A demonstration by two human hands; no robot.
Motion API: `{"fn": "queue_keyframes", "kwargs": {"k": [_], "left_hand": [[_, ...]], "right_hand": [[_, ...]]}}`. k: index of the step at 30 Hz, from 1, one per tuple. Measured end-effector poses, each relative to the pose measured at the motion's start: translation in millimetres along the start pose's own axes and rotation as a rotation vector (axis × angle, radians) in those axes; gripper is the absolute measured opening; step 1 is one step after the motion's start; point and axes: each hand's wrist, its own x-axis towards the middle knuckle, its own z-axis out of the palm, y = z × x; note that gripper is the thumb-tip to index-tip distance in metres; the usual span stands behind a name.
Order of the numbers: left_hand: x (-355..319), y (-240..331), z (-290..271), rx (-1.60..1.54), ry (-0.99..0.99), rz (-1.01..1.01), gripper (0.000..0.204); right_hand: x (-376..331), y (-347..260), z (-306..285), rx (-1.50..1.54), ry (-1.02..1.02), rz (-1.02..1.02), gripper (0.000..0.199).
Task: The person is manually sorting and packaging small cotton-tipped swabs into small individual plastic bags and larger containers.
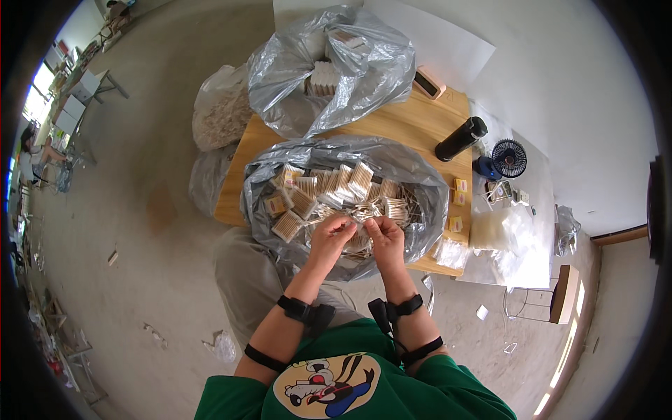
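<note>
Low over a large open grey plastic bag (259, 210), my left hand (332, 239) and my right hand (386, 242) are close together, fingertips almost meeting. Both are closed in a pinch. Whatever lies between the fingertips is too small and pale to make out. Inside the bag are bundles of cotton swabs (360, 178) in clear packs, several of them heaped toward the far side. Loose swabs (364, 211) lie just beyond my fingers. Packs with yellow labels (274, 204) sit at the bag's left.
A second grey bag (287, 98) with white-topped bundles stands behind on the wooden table (430, 126). To the right are a black bottle (462, 138), a small fan (509, 158), yellow boxes (458, 192) and clear plastic bags (451, 253). A filled sack (222, 105) stands left of the table.
</note>
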Motion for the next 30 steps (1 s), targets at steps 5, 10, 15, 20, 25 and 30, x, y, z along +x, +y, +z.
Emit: {"fn": "queue_keyframes", "kwargs": {"k": [5,10,15,20,25,30], "left_hand": [[3,1,5,0.134,0.049,0.113,0.010],[10,-10,-3,0.217,0.255,0.249,0.010],[14,-11,-4,0.010,0.379,0.161,0.012],[11,-12,-10,-0.089,0.410,0.085,0.013],[11,1,-11,-0.038,0.258,0.078,0.024],[6,5,-12,0.552,0.249,0.113,0.024]], "right_hand": [[1,1,-2,0.127,0.038,0.003,0.020],[1,-5,1,0.239,-0.173,0.028,0.024],[-7,11,10,0.150,-0.311,0.124,0.036],[-3,8,9,0.288,-0.118,0.286,0.031],[2,-6,-9,0.053,-0.233,0.242,0.021],[-1,13,-4,0.201,-0.034,0.161,0.018]]}}
